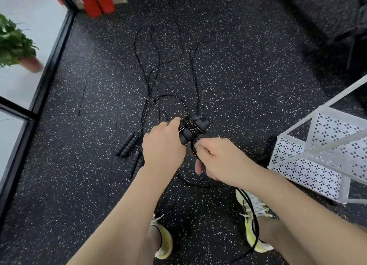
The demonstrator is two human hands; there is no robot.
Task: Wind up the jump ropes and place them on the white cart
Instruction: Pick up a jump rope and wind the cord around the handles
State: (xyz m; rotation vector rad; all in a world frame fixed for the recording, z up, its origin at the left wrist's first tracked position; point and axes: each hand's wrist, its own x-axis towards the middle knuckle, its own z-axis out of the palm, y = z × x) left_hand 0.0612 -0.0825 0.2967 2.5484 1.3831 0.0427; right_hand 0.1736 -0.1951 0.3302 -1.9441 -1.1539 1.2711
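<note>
Gripping a pair of black jump rope handles [191,129] side by side in my left hand [163,145], I have my fingers curled round them and my thumb lying along the top, near the coils. Several turns of thin black cord [189,125] are already wrapped round the middle of the two handles, binding them into one bundle held above the floor in front of me.

Just below the bundle, my right hand [216,157] pinches the loose cord, fingers curled in tight on it. From that pinch the cord drops in a loop under my wrist, and another stretch runs down across my right shoe [252,221] to the floor beside it. My left shoe [163,239] shows lower down, between my forearms.

Two more jump ropes lie unwound on the speckled black rubber floor [89,145]. Their ribbed handles rest in two pairs to the left of my left hand: one pair [127,145] farther out, the other pair [136,163] partly hidden behind my left wrist. Their cords [148,70] trail away from me in long overlapping loops.

To my right stands the white cart [309,165], its perforated metal tray just beside my right forearm but apart from it. At the far left a potted green plant [14,44] sits beyond a black frame, and red cylinders [95,0] stand at the top.
</note>
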